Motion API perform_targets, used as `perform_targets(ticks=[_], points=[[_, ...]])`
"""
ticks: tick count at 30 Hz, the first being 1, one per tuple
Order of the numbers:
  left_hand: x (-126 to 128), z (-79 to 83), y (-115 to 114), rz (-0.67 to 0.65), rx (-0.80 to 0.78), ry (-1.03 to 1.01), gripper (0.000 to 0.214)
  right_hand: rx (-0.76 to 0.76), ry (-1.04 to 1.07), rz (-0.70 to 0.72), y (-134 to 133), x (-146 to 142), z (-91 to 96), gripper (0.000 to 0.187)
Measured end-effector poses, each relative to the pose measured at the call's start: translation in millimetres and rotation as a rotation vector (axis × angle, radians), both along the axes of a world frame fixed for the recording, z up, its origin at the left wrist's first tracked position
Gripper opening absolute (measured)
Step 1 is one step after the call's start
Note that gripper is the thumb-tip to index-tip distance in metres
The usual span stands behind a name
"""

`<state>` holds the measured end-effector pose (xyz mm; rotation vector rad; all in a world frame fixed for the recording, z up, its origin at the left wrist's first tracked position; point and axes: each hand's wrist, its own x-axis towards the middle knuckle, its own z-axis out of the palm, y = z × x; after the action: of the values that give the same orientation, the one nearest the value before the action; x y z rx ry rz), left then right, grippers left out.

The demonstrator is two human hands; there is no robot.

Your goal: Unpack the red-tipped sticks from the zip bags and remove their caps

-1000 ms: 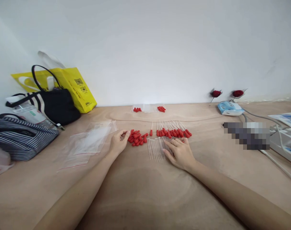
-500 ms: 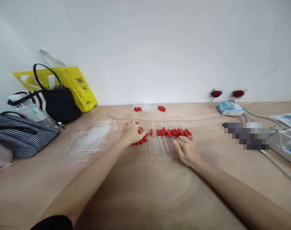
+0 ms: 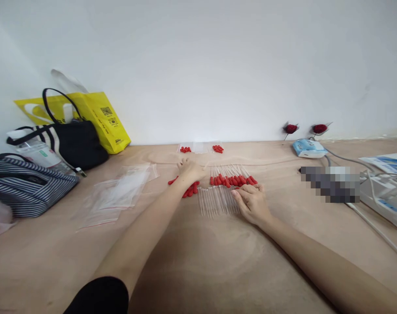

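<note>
My left hand [image 3: 191, 171] reaches over the table beside the loose red rubber bulbs [image 3: 191, 189]. Its outer fingers are bent, and the thumb side closes over the spot of a lone dropper, whose bulb is hidden. My right hand [image 3: 252, 203] is closed, thumb against fingers, with a bit of red bulb showing at its fingertips. Just left of it lies a row of bare glass tubes [image 3: 216, 203]. Behind these, a row of glass droppers with red bulbs [image 3: 231, 179] points its thin ends toward the wall.
Flat clear zip bags [image 3: 120, 192] lie left of my hands. Two bags with red bulbs [image 3: 185, 149] rest near the wall. Several handbags, including a yellow bag [image 3: 108, 126], stand at left. A tissue pack [image 3: 309, 148], a blurred-out object and cables lie at right.
My left hand has moved right, from the loose red bulbs to the lone dropper, covering its bulb. More of the loose bulbs show. My right hand stays by the glass tubes.
</note>
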<state>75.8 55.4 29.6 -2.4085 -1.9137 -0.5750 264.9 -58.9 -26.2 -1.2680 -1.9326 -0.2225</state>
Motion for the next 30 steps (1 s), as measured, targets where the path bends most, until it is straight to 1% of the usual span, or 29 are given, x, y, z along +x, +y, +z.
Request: perform_targets(ticks=[2,4,5,6,8,11,14,16,19,22,26,30], points=[[-8.7,9.7,-15.7,0.028,0.081,0.047,0.017,0.042,0.019,-0.016,0.7,-0.6,-0.9,0.020],[-20.0,12.1,-36.5,-0.077,0.218,0.089,0.015,0.089,0.058,-0.020,1.8,-1.3,-2.3,0.013],[-25.9,9.8,-47.5,-0.163,0.259,0.093,0.013,0.117,0.080,-0.018,2.3,-1.8,-2.9,0.012],[-31.5,5.3,-58.1,-0.240,0.282,0.095,0.013,0.148,0.098,-0.013,2.6,-2.4,-3.3,0.015],[-40.7,-8.2,-76.0,-0.375,0.324,0.099,0.015,0.208,0.107,0.004,2.1,-4.1,-2.8,0.026],[-47.1,-29.1,-91.5,-0.501,0.413,0.092,0.016,0.222,-0.018,0.057,-0.7,-7.6,0.9,0.037],[-45.7,-40.3,-96.9,-0.583,0.466,0.086,0.015,0.188,-0.182,0.112,-3.4,-12.1,4.5,0.034],[-42.9,-42.6,-98.8,-0.624,0.487,0.062,0.011,0.195,-0.217,0.146,-3.7,-15.0,4.5,0.026],[-39.4,-42.8,-101.8,-0.660,0.503,0.011,0.007,0.210,-0.199,0.203,-2.4,-18.0,1.3,0.018],[-37.8,-42.9,-104.1,-0.647,0.453,-0.066,0.007,0.211,-0.157,0.259,-1.7,-18.7,-1.8,0.018],[-37.0,-44.9,-103.5,-0.653,0.370,-0.099,0.022,0.239,-0.132,0.305,-2.8,-18.6,-0.7,0.023],[-35.7,-46.7,-102.1,-0.690,0.358,-0.086,0.024,0.226,-0.169,0.303,-3.2,-21.9,2.4,0.023]])
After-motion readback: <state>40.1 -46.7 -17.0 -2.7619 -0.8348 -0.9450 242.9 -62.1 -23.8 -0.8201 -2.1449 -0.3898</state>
